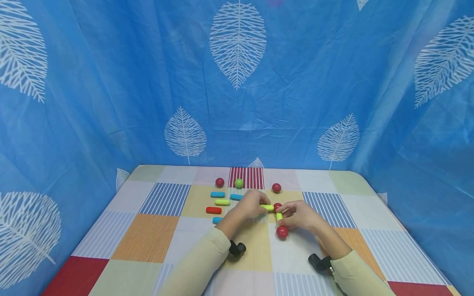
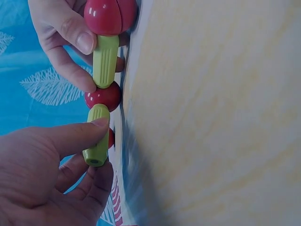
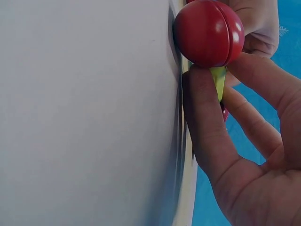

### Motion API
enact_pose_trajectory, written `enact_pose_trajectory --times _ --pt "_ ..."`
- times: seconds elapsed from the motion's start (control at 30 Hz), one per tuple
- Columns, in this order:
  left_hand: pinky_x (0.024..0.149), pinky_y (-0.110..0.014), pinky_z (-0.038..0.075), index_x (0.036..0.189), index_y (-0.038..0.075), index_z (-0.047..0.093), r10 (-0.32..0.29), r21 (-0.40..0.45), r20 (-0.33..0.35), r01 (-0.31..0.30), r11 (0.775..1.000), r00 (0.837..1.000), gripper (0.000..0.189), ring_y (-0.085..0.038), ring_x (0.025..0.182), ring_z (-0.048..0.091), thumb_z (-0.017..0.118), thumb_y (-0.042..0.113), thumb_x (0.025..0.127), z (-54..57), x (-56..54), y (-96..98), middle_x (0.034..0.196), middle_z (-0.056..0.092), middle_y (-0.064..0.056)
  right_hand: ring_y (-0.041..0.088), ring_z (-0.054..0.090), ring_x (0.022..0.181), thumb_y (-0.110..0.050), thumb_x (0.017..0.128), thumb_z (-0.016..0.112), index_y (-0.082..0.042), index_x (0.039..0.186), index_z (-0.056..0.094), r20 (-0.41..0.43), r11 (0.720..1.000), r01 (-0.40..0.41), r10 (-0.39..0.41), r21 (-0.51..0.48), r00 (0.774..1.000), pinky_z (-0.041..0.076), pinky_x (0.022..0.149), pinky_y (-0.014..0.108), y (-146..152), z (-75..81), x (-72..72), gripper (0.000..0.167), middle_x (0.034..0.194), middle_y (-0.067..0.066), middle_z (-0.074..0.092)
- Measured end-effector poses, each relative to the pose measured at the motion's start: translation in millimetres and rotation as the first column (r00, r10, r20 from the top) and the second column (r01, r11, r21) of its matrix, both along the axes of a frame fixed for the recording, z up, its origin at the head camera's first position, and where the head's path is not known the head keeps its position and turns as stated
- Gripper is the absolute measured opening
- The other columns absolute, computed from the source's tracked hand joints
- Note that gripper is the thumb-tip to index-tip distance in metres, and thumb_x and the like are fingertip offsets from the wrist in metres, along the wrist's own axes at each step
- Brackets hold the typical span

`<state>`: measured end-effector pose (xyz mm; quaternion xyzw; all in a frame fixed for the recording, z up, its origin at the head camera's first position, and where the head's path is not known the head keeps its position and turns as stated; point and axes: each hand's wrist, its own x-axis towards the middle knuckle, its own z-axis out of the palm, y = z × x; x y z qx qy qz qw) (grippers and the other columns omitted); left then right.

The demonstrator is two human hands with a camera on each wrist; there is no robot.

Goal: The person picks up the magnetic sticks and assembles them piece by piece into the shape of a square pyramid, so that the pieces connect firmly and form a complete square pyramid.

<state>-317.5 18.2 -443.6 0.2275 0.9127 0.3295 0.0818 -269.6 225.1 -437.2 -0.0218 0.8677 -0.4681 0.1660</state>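
Between thumb and fingers, my left hand (image 1: 253, 204) pinches a yellow-green rod (image 2: 97, 136), its far end against a red ball (image 2: 104, 96). My right hand (image 1: 299, 214) grips a second yellow-green rod (image 1: 279, 216), which runs from that ball toward me to a nearer red ball (image 1: 282, 232). Seen from the right wrist, this nearer ball (image 3: 207, 33) has a groove round it and hides most of the second rod. The two rods form a corner at the middle ball, low over the tabletop. Whether the left rod is fastened to the ball I cannot tell.
Beyond my hands sit a red ball (image 1: 276, 188), a green ball (image 1: 238, 183) and another red ball (image 1: 219, 182). Left of my left hand lie blue rods (image 1: 217, 194), a yellow rod (image 1: 222, 202) and a red rod (image 1: 213, 210). A blue curtain (image 1: 281, 102) surrounds the patchwork-covered table (image 1: 144, 238).
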Motion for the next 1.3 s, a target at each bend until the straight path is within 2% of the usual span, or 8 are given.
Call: enact_pose_trajectory --times 0.33,0.53,0.6,0.8,0.9,1.07,1.3 --pt "0.086 -0.026 0.055 0.105 0.012 0.079 -0.011 0.014 -0.001 0.011 1.0 1.0 0.022 -0.009 0.087 0.063 0.082 0.006 0.085 -2.6 -4.2 -0.5 0.094 0.075 0.003 0.021 0.065 0.079 -0.013 0.08 0.088 -0.007 0.114 0.075 -0.01 1.0 0.002 -0.002 -0.003 1.0 0.063 0.076 0.033 -1 -0.1 0.9 0.037 0.097 0.011 0.065" --pt "0.084 -0.025 0.057 0.113 0.01 0.077 -0.017 0.055 0.004 0.016 0.998 1.0 0.028 -0.012 0.093 0.066 0.082 0.013 0.086 1.9 -8.4 -7.6 0.101 0.075 -0.002 0.02 0.066 0.079 -0.013 0.08 0.088 -0.007 0.113 0.075 -0.014 1.0 -0.003 0.003 0.002 1.0 0.063 0.075 0.033 0 -0.5 1.5 0.036 0.096 0.011 0.067" --pt "0.084 -0.027 0.057 0.115 0.009 0.076 0.006 0.08 0.009 -0.006 0.997 1.0 0.028 -0.014 0.095 0.066 0.081 0.016 0.088 3.7 -11.0 -11.1 0.104 0.075 -0.003 0.02 0.066 0.079 -0.012 0.08 0.088 -0.007 0.113 0.075 -0.014 1.0 -0.004 0.004 0.002 1.0 0.063 0.076 0.034 0 -1.3 1.5 0.036 0.096 0.011 0.067" --pt "0.087 -0.032 0.057 0.116 0.011 0.075 0.127 0.114 0.001 -0.126 0.986 0.992 0.023 -0.017 0.099 0.063 0.075 0.018 0.095 8.3 -20.1 -19.7 0.109 0.072 -0.003 0.021 0.066 0.08 -0.014 0.079 0.088 -0.009 0.113 0.075 -0.015 0.999 0.021 -0.021 0.028 1.0 0.063 0.075 0.033 4 -2.3 0.9 0.037 0.096 0.01 0.067" --pt "0.087 -0.033 0.057 0.116 0.01 0.075 0.153 0.126 -0.014 -0.15 0.981 0.988 0.021 -0.018 0.101 0.064 0.072 0.016 0.096 7.4 -25.7 -20.3 0.11 0.072 -0.004 0.021 0.065 0.081 -0.017 0.078 0.09 -0.011 0.113 0.076 -0.013 0.998 0.041 -0.04 0.056 0.999 0.062 0.074 0.032 6 -2.2 0.5 0.038 0.096 0.009 0.067" --pt "0.09 -0.033 0.057 0.121 0.01 0.073 0.133 0.164 -0.006 -0.13 0.978 0.991 0.025 -0.019 0.105 0.065 0.071 0.016 0.097 3.2 -34.8 -10.1 0.113 0.072 -0.006 0.022 0.065 0.08 -0.014 0.078 0.089 -0.009 0.112 0.076 -0.014 0.998 0.038 -0.038 0.055 0.999 0.062 0.073 0.032 10 -1.1 -1.0 0.037 0.095 0.01 0.065" --pt "0.091 -0.035 0.056 0.128 0.011 0.069 0.121 0.202 0.05 -0.128 0.971 0.991 0.032 -0.024 0.111 0.064 0.071 0.015 0.097 1.9 -44.8 13.1 0.127 0.068 -0.012 0.02 0.066 0.078 -0.014 0.078 0.089 -0.009 0.113 0.075 -0.006 0.998 0.034 -0.034 0.054 0.999 0.063 0.074 0.032 7 -0.1 -2.0 0.038 0.094 0.009 0.067"
